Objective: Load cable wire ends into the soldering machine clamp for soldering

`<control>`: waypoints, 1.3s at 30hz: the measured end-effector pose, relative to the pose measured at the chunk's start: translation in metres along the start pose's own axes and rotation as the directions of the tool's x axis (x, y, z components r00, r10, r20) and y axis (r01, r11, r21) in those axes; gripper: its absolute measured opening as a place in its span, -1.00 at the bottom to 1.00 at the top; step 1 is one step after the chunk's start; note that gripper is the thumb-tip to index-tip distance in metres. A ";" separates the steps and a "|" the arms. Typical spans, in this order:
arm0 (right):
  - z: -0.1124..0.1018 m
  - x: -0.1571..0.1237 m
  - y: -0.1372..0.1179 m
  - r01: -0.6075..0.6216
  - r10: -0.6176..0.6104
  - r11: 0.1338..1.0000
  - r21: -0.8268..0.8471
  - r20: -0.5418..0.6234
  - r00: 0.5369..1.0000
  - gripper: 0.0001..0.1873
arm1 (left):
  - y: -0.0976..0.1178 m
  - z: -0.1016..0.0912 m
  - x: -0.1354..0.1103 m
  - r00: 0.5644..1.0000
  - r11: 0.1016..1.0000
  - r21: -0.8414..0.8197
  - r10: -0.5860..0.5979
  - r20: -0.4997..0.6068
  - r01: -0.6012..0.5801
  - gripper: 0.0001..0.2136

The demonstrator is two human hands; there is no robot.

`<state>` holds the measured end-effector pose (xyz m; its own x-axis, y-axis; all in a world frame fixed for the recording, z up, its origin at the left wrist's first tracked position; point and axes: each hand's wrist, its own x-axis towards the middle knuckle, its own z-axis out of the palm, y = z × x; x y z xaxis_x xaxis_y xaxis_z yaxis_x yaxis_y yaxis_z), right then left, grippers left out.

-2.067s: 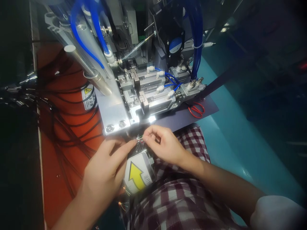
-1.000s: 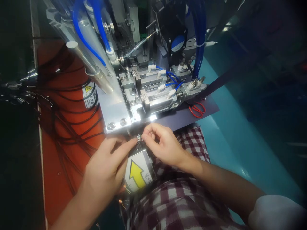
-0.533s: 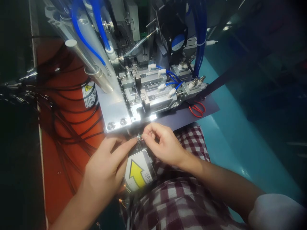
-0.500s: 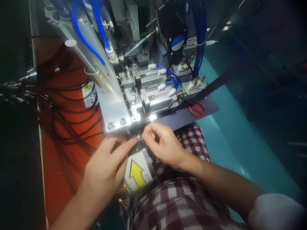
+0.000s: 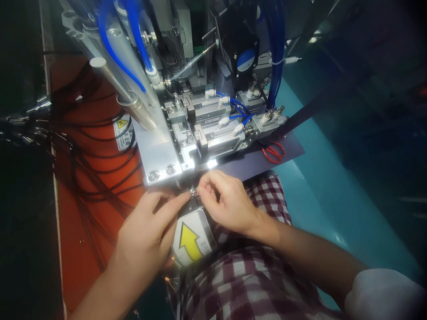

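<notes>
My left hand reaches in from the lower left, thumb and forefinger closed on a small shiny metal connector with fine wires at it. From the right, my right hand pinches the thin wires at the connector between thumb and forefinger. The fingers hide most of both pieces. Both hands meet just in front of the machine's metal base plate. Below them is a white plate with a yellow arrow. Loose cable ends with bared wires stick out beneath my left hand.
The machine carries metal pneumatic cylinders and blue air hoses. Black cables with metal ends lie over the orange surface at left. Red-handled scissors rest on the dark sheet at right. A checkered cloth covers my lap.
</notes>
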<state>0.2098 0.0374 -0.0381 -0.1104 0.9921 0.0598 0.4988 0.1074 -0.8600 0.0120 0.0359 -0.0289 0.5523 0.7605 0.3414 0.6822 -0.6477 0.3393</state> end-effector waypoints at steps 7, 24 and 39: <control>0.003 0.003 -0.005 -0.271 0.265 0.951 0.148 0.055 0.963 -0.90 | -0.001 -0.002 0.003 1.000 1.000 0.011 0.007 0.017 -0.008 -0.73; 0.005 0.008 -0.002 -0.438 0.410 0.788 0.433 0.161 0.898 -0.88 | 0.000 -0.001 0.003 0.999 0.999 0.009 0.036 -0.018 -0.036 -0.73; 0.003 0.003 -0.002 -0.226 0.214 0.936 0.268 0.073 0.974 -0.90 | -0.002 0.001 0.002 0.999 0.999 -0.015 0.040 -0.004 -0.040 -0.74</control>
<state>0.2060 0.0398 -0.0381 -0.0629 0.9846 -0.1629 0.2616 -0.1413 -0.9548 0.0117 0.0388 -0.0296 0.5772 0.7339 0.3582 0.6523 -0.6782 0.3384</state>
